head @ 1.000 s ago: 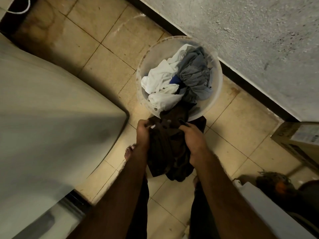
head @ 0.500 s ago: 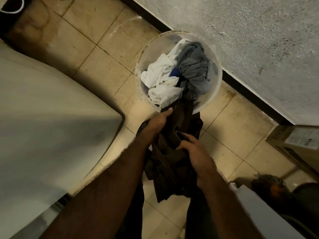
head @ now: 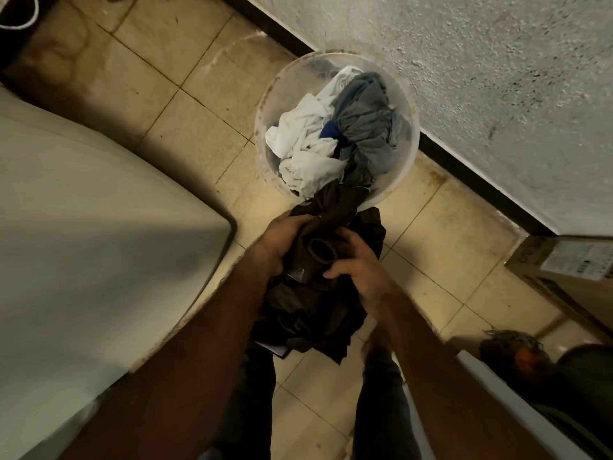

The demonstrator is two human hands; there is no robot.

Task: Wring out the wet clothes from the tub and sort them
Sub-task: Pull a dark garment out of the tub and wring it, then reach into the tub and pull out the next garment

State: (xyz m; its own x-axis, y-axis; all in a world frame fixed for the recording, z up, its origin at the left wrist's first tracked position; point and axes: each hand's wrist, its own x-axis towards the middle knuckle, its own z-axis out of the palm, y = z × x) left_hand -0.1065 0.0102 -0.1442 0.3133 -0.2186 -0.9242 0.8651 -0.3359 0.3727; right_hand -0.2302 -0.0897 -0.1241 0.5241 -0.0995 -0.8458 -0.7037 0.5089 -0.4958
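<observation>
A translucent white tub point(head: 265, 104) stands on the tiled floor against the wall. It holds a white garment point(head: 305, 154), a grey garment point(head: 368, 127) and a bit of blue cloth point(head: 330, 130). A dark brown garment point(head: 315, 310) is bunched in front of the tub, one twisted end still reaching over the tub's near rim. My left hand point(head: 282, 240) grips its upper left part. My right hand point(head: 361, 270) clasps it from the right, fingers curled around a rolled fold.
A large pale appliance or counter point(head: 83, 227) fills the left. A cardboard box point(head: 570, 267) sits at the right by the rough grey wall point(head: 481, 78). A white ledge point(head: 497, 393) and a dark bundle point(head: 507, 353) lie at lower right. My legs stand on the beige tiles point(head: 185, 94).
My left hand drew back from the tub rim toward my right hand. Both hands now close together on the dark garment, which is bunched tighter.
</observation>
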